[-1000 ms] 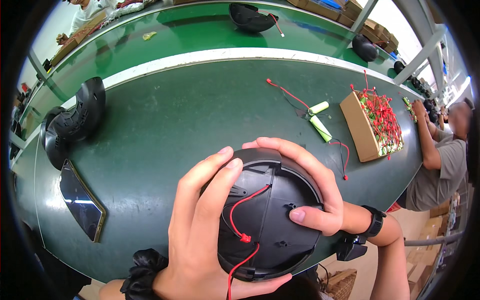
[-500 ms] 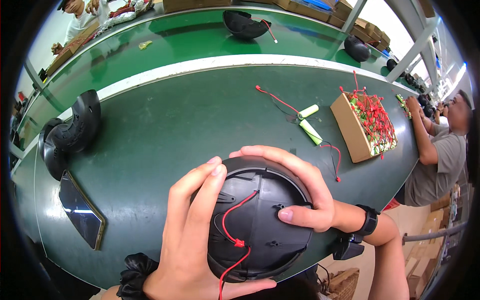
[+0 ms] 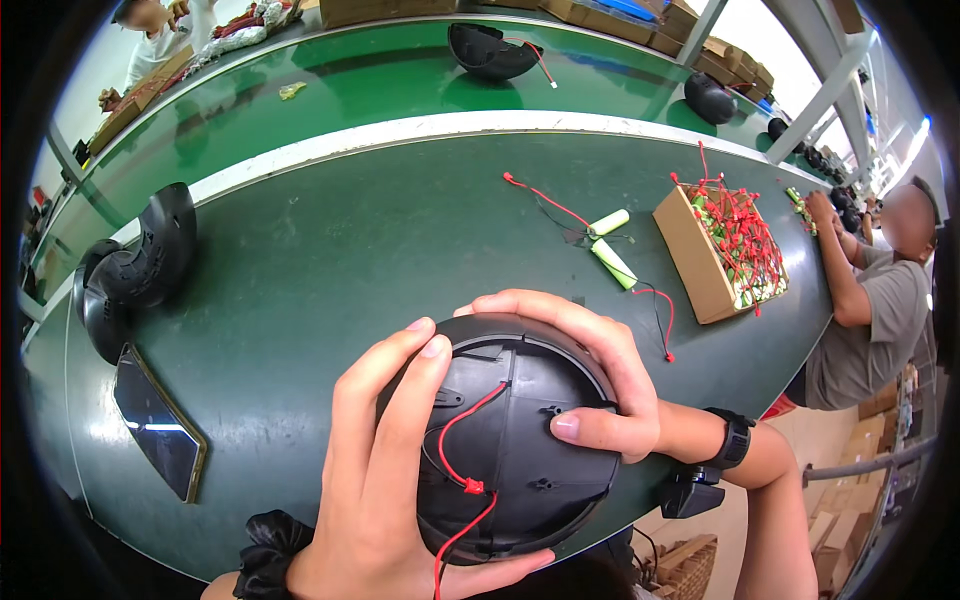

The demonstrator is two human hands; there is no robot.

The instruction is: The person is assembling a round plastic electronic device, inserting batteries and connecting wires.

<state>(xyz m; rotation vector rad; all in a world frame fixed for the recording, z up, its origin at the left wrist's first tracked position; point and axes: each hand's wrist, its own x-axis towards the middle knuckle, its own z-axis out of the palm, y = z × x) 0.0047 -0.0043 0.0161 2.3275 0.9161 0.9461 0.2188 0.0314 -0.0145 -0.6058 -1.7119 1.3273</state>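
Between my two hands is a round black plastic shell (image 3: 500,440), its ribbed inner side facing up. A red and black wire with a red connector (image 3: 473,486) runs across that inner side and off toward the lower edge. My left hand (image 3: 385,470) wraps round the shell's left side, fingers on the rim and thumb along the near edge. Round the far and right side curls my right hand (image 3: 610,390), its thumb pressing on the inner face. Two light green battery cells (image 3: 612,262) with red and black leads lie on the bench beyond the shell.
A cardboard box (image 3: 690,265) of wired green cells stands at right. Curved black shells (image 3: 140,265) and a phone (image 3: 158,425) lie at left. Beyond a white rail, a green belt (image 3: 380,85) carries another black shell (image 3: 492,52). A co-worker (image 3: 875,290) handles cells at the far right.
The view has shifted slightly. My hands keep the same hold on the black shell, and nothing else has visibly moved.
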